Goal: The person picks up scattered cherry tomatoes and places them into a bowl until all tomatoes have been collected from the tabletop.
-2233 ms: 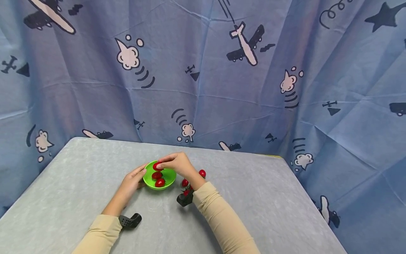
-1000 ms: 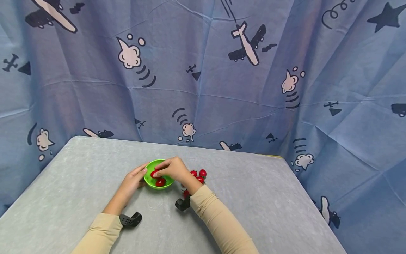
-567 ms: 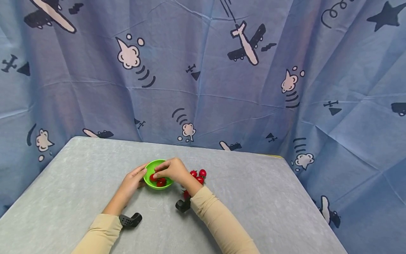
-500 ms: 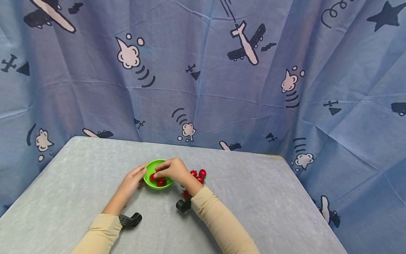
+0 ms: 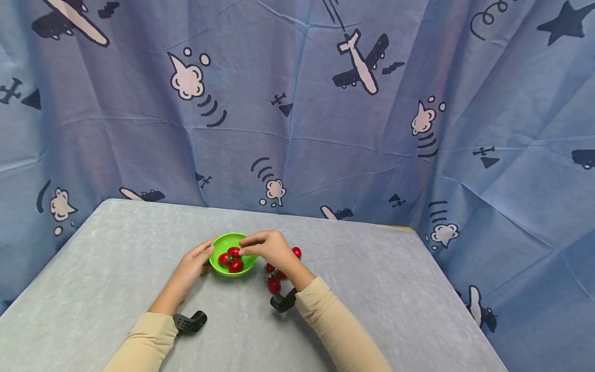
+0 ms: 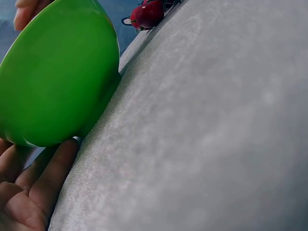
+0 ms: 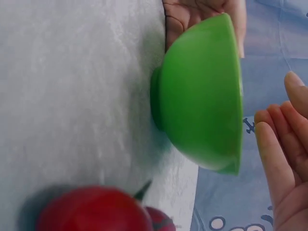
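Note:
A green bowl (image 5: 251, 262) stands on the table with three small red tomatoes (image 5: 235, 266) grouped inside it. My left hand (image 5: 189, 264) holds the bowl at its left side, thumb at the rim and other fingers along the outer wall. In the left wrist view, the left fingers (image 6: 53, 168) reach in low against the bowl's underside. Over the bowl's right rim is my right hand (image 5: 271, 249), its fingertips right beside one tomato in the head view. The right wrist view shows the right hand's fingers (image 7: 272, 154) extended and the thumb apart, with nothing between them.
Several more tomatoes (image 5: 274, 285) lie on the grey table (image 5: 372, 289) to the right of the bowl, partly hidden by my right forearm. A black wrist device (image 5: 190, 322) sits at each cuff. A blue curtain (image 5: 307, 129) with airplane prints hangs behind the table.
My right hand lowered a tomato into the bowl, let it go beside the others and drew back to the right. My left hand stays at the bowl.

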Tool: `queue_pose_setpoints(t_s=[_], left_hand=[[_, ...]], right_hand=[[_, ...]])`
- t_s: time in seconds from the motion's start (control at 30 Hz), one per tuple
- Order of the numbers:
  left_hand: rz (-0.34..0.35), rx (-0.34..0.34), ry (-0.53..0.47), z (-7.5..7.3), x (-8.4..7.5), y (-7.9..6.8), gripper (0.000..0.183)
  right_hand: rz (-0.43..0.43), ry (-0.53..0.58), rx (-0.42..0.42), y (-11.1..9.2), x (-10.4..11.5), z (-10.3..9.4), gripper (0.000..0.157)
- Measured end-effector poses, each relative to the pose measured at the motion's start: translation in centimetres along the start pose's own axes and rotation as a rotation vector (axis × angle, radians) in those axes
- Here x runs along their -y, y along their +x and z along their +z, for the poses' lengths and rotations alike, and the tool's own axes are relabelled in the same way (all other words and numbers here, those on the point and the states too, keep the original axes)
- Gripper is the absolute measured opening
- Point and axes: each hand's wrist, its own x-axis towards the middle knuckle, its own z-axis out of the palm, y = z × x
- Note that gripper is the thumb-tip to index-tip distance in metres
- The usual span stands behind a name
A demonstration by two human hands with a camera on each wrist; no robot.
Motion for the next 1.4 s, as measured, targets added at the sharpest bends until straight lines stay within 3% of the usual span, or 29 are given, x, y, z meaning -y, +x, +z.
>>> queue_pose_setpoints(t_s=[0.37,0.7,1.13,1.4], left_hand=[[-0.001,-0.001,0.011,0.0,-0.1,-0.1,0.052],[-0.004,0.002,0.018,0.0,-0.2,-0.2,0.052],[0.025,0.001,-0.029,0.1,0.2,0.0,0.053],[0.004,-0.001,-0.016,0.0,0.2,0.0,0.052]], right_hand=[[-0.024,0.028,-0.008,-1.3,-1.5,-1.8,0.022],[0.035,0.029,-0.054,-2.5,-3.0,-3.2,0.021],[0.075,0.017,-0.096,-4.2,-4.3,-4.0,0.022],[0.079,0.020,-0.102,-5.2,-5.1,-4.2,0.020]])
